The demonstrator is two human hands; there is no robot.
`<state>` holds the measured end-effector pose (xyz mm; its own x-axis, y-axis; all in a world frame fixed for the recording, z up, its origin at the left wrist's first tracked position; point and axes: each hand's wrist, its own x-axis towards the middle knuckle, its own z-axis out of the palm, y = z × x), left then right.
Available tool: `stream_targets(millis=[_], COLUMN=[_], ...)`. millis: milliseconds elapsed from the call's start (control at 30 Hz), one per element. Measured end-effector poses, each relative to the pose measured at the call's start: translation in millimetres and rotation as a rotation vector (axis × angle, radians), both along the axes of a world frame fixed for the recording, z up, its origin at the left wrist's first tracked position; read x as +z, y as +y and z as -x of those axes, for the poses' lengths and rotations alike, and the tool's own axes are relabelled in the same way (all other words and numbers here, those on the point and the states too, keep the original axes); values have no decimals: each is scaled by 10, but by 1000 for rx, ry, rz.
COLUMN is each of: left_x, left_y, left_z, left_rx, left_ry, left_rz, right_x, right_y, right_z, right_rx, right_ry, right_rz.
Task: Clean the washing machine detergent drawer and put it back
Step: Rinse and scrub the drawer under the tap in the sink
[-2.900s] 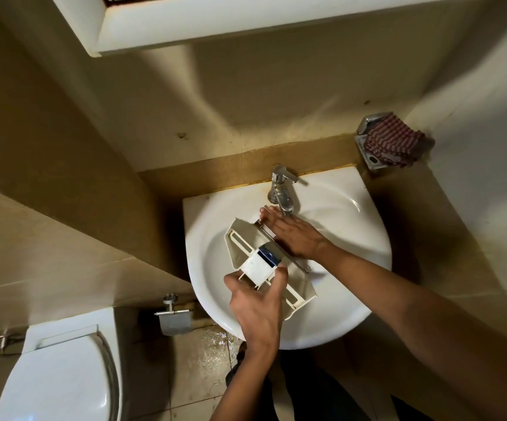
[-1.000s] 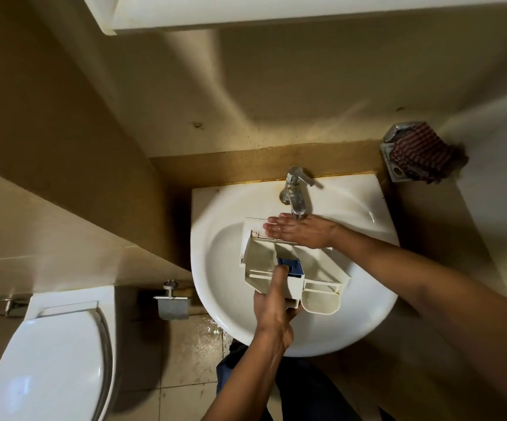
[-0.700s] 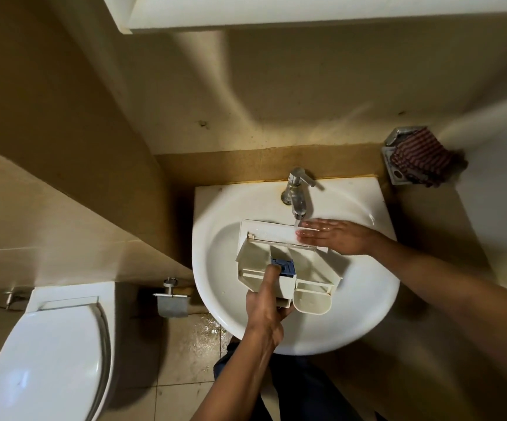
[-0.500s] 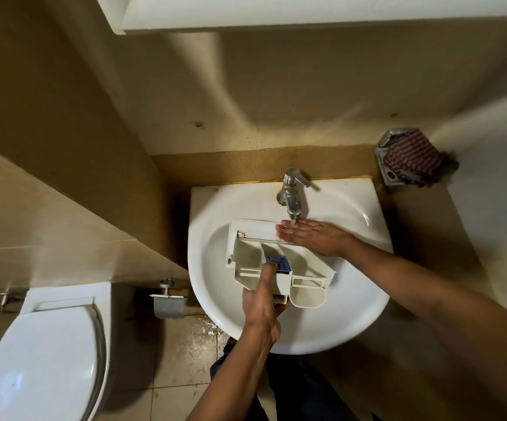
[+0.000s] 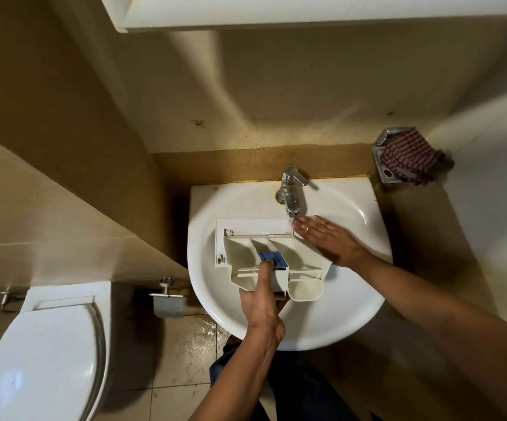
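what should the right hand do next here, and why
Probably rub the right hand leftward across the front panel of the drawer: its flat fingers lie at the panel's right end under the tap, while the left hand grips the near end.

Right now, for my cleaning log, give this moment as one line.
step: rinse | left hand: grips detergent drawer in sink | right hand: flat, fingertips under tap

Drawer in the sink before the tap; toilet left, cloth seemingly on a holder, right.
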<state>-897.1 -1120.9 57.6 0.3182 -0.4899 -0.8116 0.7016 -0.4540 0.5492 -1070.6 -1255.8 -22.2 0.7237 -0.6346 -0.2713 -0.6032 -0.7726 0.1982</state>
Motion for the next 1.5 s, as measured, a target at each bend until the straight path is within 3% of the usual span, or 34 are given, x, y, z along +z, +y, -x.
stream_targets(millis=[100, 267, 400, 600, 733, 900, 1033, 1200, 1500], left_x=[2, -20, -2, 6, 45, 26, 10, -54, -67], left_y=[-3, 2, -11, -7, -11, 27, 77, 147, 149], left_z=[24, 54, 61, 92, 91, 41, 30, 55, 105], left_rx=[-2, -37, -46, -63, -57, -123, -108, -89, -51], left_ry=[-22, -55, -2, 1, 38, 13, -28, -116, -131], left_rz=[22, -32, -41, -57, -8, -29, -25, -21, -7], right_x=[-64, -164, -69, -154, -230, -51, -128, -235, -185], right_y=[88, 197, 247, 258, 164, 108, 143, 100, 63], right_z=[-59, -21, 66, 38, 180, 147, 118, 0, -20], right_rx=[-72, -18, -95, -91, -162, -38, 0, 48, -133], right_ry=[-54, 70, -146, -54, -131, -275, -169, -159, -271], right_rz=[-35, -165, -41, -69, -213, -397, -220, -173, -301])
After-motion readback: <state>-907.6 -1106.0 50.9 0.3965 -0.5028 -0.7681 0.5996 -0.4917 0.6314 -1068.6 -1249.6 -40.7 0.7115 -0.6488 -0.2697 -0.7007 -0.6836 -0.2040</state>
